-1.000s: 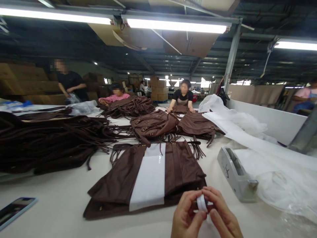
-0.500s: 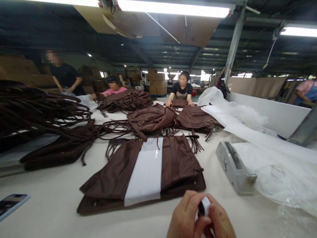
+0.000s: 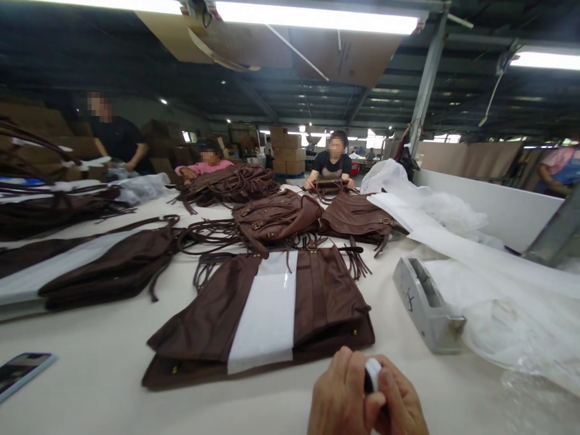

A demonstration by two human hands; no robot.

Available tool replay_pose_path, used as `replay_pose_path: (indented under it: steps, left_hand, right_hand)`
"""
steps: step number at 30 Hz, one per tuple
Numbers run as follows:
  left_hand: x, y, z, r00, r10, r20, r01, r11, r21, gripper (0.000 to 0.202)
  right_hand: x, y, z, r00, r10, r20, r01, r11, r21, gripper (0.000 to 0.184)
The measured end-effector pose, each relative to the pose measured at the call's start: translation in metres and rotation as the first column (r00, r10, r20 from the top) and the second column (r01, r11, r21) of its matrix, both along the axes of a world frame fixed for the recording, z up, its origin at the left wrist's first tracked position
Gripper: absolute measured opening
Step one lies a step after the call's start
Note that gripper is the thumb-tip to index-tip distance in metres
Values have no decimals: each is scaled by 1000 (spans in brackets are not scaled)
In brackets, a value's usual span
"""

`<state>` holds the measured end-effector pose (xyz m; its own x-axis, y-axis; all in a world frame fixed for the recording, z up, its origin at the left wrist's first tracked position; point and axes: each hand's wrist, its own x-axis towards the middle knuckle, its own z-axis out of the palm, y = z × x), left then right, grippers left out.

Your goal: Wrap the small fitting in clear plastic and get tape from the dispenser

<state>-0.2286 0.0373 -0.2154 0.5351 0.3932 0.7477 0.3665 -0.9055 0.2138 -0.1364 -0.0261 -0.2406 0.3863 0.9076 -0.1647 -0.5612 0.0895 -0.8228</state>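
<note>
At the bottom edge, right of centre, my left hand (image 3: pixel 339 393) and my right hand (image 3: pixel 402 396) are close together. Both are closed around a small rounded white-and-black object (image 3: pixel 373 373); its kind does not show, and fingers cover much of it. Just beyond them a dark brown leather bag (image 3: pixel 321 296) lies flat on the table. A white paper band (image 3: pixel 267 314) wraps its middle, with a shiny strip near the top. To the right of my hands stands a grey tape dispenser (image 3: pixel 426 308), with a dark mark on its side.
Another banded brown bag (image 3: pixel 113 260) lies at left, near a phone (image 3: pixel 25 371). More brown bags (image 3: pixel 276 214) with fringes lie beyond. White sheets and clear plastic (image 3: pixel 507 326) cover the right side. A person (image 3: pixel 333 166) across the table handles a bag; other people work farther back.
The heap of dark straps at far left has mostly moved out of view, baring bags and plastic behind it. The person opposite now has bag handles raised. My hands have barely shifted.
</note>
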Motion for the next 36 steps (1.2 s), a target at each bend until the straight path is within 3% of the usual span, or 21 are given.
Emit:
replay_pose_path:
  steps: [7,9,11,13,15,17,19,21,23,25,28,33,36]
  left_hand:
    - [2,-2,-8,1000,-9,21,13,988,-156,29]
    - [1,-1,-13,997,-56,44,66,953,-296,26]
    - [-1,0,-16,988,-103,119,147,876,-459,27]
    - [-2,0,-15,968,-115,223,234,733,-639,31]
    - [-3,-1,-10,939,-107,326,334,504,-796,35]
    - [-2,-2,-5,891,-111,440,453,246,-857,38]
    - [0,-3,-3,821,-96,562,568,53,-821,44]
    - [3,-1,-4,752,-37,658,656,-64,-752,48]
    - [6,1,-6,698,25,716,713,-123,-691,48]
    - [7,3,-7,673,46,739,736,-140,-662,47]
    - [6,3,-4,687,32,726,726,-81,-683,46]
    - [0,2,4,782,20,622,616,126,-778,42]
    - [-3,2,7,851,-35,524,512,278,-813,39]
  right_hand:
    - [-3,2,-1,995,-78,58,75,996,51,45]
    - [-1,2,-3,987,-93,128,84,994,71,44]
    - [1,1,-3,967,-104,232,86,993,84,43]
    - [3,0,-1,956,-112,272,95,993,75,43]
    - [4,0,3,974,-121,193,111,992,64,43]
    - [5,2,7,996,-83,40,80,993,89,42]
    - [7,4,10,995,2,-103,17,984,177,37]
    - [11,7,12,979,60,-197,-5,963,270,32]
    - [16,8,13,968,68,-241,9,953,303,28]
    - [21,8,12,965,88,-246,-9,952,307,25]
    - [24,9,7,969,131,-211,-56,943,328,28]
    - [21,10,1,985,83,-153,-51,978,203,32]
    - [17,9,1,995,54,-88,-42,990,135,43]
